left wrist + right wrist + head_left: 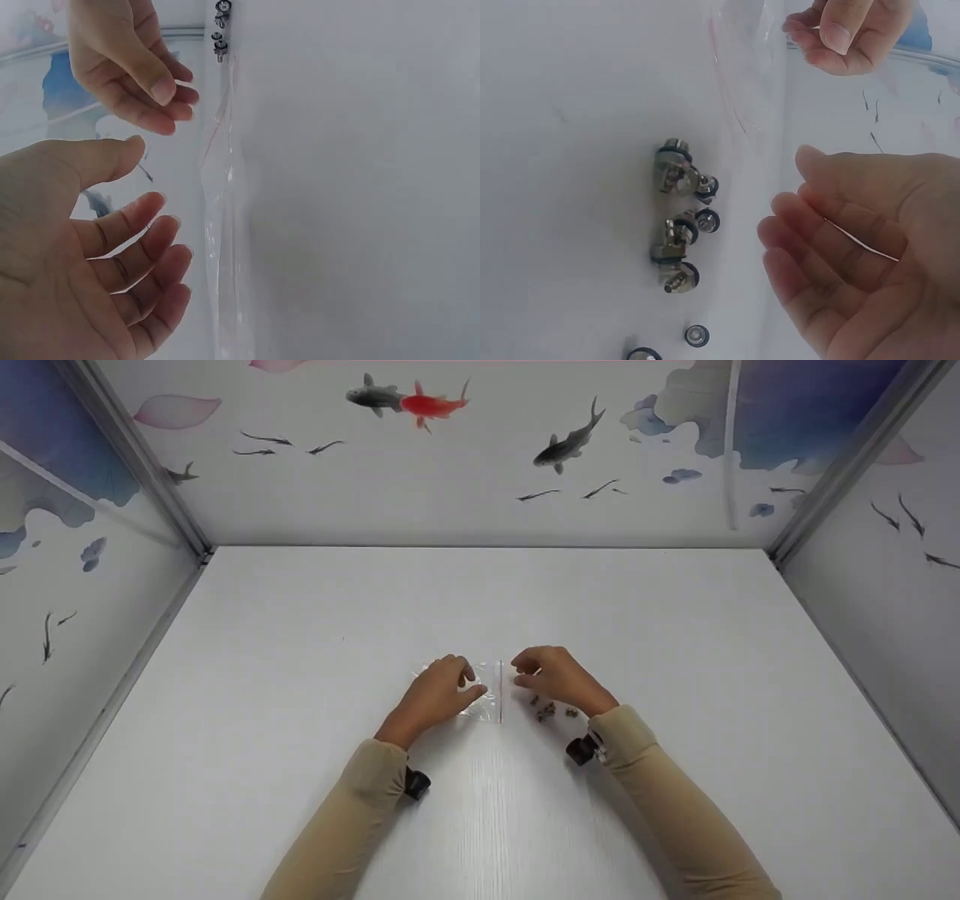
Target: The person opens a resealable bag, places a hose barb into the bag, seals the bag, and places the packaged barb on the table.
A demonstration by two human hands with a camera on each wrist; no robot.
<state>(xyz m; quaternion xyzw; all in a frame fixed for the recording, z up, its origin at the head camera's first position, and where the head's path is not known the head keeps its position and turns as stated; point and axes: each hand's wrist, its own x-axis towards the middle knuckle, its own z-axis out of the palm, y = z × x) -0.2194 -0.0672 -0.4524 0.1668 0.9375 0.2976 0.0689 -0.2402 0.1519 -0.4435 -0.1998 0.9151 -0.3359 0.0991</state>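
I'd call this set-up: L hand (441,690), over 1 plastic bag (487,706) at ctr of head frame, and R hand (561,675), just right of the bag, both look empty, loosely curled & half-wide. Next move prob. calls for a pinch at the bag's zip edge (500,690). Metal fittings (676,251) sit just below R hand: 2 loose at bottom of right-wrist view, rest overlapping, approx. 6, can't count exactly.

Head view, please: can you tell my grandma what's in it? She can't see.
A person's left hand hovers above a clear plastic bag on a white table, the right hand near small metal parts. Painted fish decorate the back wall.
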